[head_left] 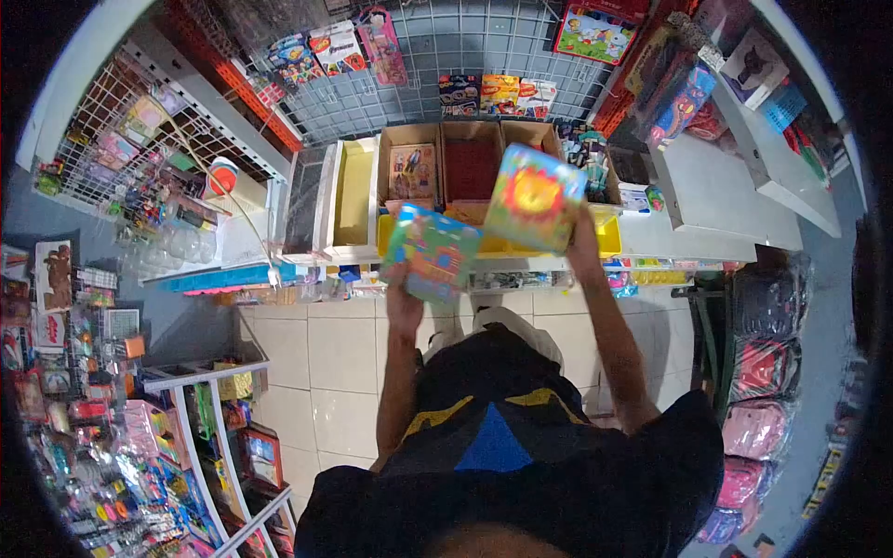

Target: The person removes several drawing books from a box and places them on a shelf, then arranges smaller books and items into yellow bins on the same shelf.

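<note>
Forearms (614, 339) extended toward far side; left hand (398, 279) grips multicoloured panel (433, 251) at near-left corner, right hand (583, 246), slightly farther, grips lion-faced panel (535, 198) near its near-right corner.

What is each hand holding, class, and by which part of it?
The left hand holds a multicoloured picture panel, near its lower left corner; the right hand holds a lion-picture panel, near its lower right corner.

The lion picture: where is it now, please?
In the head view, the lion picture is right of centre, held in the right hand, partly hiding the cardboard boxes, just right of the other held picture.
</note>
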Available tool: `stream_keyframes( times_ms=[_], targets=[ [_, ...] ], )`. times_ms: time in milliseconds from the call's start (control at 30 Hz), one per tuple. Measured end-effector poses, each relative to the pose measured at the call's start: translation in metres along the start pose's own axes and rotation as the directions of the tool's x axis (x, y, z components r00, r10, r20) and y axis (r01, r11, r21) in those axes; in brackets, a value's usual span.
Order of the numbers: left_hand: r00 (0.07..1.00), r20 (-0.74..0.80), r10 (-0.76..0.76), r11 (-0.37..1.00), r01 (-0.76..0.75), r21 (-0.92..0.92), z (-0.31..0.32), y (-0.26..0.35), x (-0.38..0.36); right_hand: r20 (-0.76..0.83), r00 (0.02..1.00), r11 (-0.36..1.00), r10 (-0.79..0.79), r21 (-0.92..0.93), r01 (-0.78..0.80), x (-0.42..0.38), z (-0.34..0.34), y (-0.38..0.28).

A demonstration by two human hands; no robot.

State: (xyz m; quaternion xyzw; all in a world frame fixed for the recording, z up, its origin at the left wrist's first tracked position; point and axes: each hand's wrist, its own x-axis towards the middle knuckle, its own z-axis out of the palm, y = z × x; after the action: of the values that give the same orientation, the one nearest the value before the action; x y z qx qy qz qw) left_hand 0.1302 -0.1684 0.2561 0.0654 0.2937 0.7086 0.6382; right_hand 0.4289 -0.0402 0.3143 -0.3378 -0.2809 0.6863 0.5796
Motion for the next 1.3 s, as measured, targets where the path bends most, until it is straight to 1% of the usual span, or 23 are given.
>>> stream_keyframes(
  times_ms=[33,100,133,167,200,267,367,400,433,467,533,567,600,667,733,800,900,967,1000,1033,1133,1233,1300],
  targets=[
    [0.999,-0.024,0.034,0.999,-0.034,0.001,-0.01,0.007,0.001,0.007,0.994,0.993,-0.108,-0.052,0.108,0.021,-0.006,-0.018],
    [0.992,-0.069,0.107,0.994,-0.107,0.007,-0.026,0.017,0.002,-0.059,0.955,0.938,-0.291,-0.216,0.273,0.084,-0.033,-0.034],
    [0.989,-0.087,0.12,0.993,-0.118,0.033,-0.013,0.024,-0.006,-0.048,0.94,0.865,-0.337,-0.41,0.289,0.11,-0.042,-0.04],
    [0.985,-0.104,0.135,0.99,-0.13,0.059,0.0,0.032,-0.015,-0.024,0.924,0.755,-0.381,-0.584,0.297,0.136,-0.051,-0.044],
    [0.975,-0.045,0.218,0.976,-0.217,0.016,-0.028,0.026,-0.01,-0.018,0.899,0.639,-0.438,-0.71,0.297,0.175,-0.073,-0.033],
    [0.978,-0.112,0.177,0.984,-0.175,0.034,-0.022,0.025,-0.019,0.036,0.837,0.355,-0.546,-0.895,0.27,0.247,-0.115,-0.005],
    [0.973,-0.154,0.173,0.985,-0.173,0.009,-0.024,0.015,-0.033,0.063,0.9,0.032,-0.431,-0.996,0.084,0.24,-0.081,-0.004],
    [0.968,-0.176,0.181,0.983,-0.183,0.007,-0.025,0.01,-0.038,0.07,0.926,-0.013,-0.372,-0.997,0.07,0.245,-0.079,0.005],
    [0.962,-0.198,0.19,0.981,-0.193,0.005,-0.026,0.005,-0.043,0.085,0.949,-0.007,-0.304,-0.996,0.087,0.258,-0.095,0.021],
    [0.934,-0.289,0.209,0.977,-0.213,0.016,-0.026,-0.001,-0.045,0.114,0.963,0.09,-0.246,-0.986,0.14,0.279,-0.117,0.038],
    [0.907,-0.33,0.262,0.963,-0.266,0.035,-0.027,-0.013,-0.057,0.174,0.973,0.415,-0.152,-0.882,0.223,0.319,-0.165,0.076],
    [0.892,-0.349,0.288,0.956,-0.292,0.044,-0.026,-0.019,-0.061,0.159,0.97,0.639,-0.182,-0.731,0.24,0.325,-0.179,0.089],
    [0.878,-0.364,0.312,0.945,-0.326,0.024,-0.025,-0.024,-0.065,0.169,0.972,0.596,-0.162,-0.769,0.233,0.326,-0.174,0.093],
    [0.86,-0.384,0.336,0.93,-0.367,-0.008,-0.039,-0.036,-0.068,0.172,0.972,0.193,-0.163,-0.96,0.202,0.303,-0.143,0.081],
    [0.84,-0.403,0.363,0.912,-0.408,-0.03,-0.042,-0.043,-0.071,0.186,0.972,-0.065,-0.142,-0.982,0.179,0.288,-0.122,0.071],
    [0.851,-0.397,0.344,0.919,-0.391,-0.041,-0.045,-0.046,-0.072,0.21,0.967,-0.2,-0.143,-0.963,0.18,0.281,-0.108,0.067],
    [0.853,-0.412,0.32,0.929,-0.368,-0.041,-0.039,-0.046,-0.073,0.354,0.873,-0.329,-0.336,-0.913,0.243,0.292,-0.112,0.093],
    [0.854,-0.411,0.318,0.933,-0.36,-0.027,-0.035,-0.043,-0.069,0.41,0.901,-0.546,-0.143,-0.792,0.274,0.297,-0.116,0.096],
    [0.857,-0.405,0.32,0.933,-0.358,-0.02,-0.035,-0.043,-0.067,0.35,0.93,-0.682,0.115,-0.653,0.33,0.296,-0.117,0.088],
    [0.859,-0.399,0.321,0.935,-0.356,-0.014,-0.036,-0.043,-0.066,0.223,0.909,-0.766,0.351,-0.489,0.416,0.292,-0.119,0.083],
    [0.854,-0.411,0.319,0.939,-0.345,0.012,-0.036,-0.045,-0.06,0.294,0.952,-0.61,0.087,-0.74,0.284,0.285,-0.132,0.1],
    [0.864,-0.405,0.301,0.948,-0.317,0.028,-0.024,-0.043,-0.057,0.419,0.907,-0.649,0.049,-0.677,0.348,0.285,-0.146,0.11],
    [0.869,-0.39,0.305,0.947,-0.319,0.031,-0.019,-0.043,-0.057,0.346,0.936,-0.451,0.068,-0.826,0.338,0.286,-0.154,0.101]
  ],
)
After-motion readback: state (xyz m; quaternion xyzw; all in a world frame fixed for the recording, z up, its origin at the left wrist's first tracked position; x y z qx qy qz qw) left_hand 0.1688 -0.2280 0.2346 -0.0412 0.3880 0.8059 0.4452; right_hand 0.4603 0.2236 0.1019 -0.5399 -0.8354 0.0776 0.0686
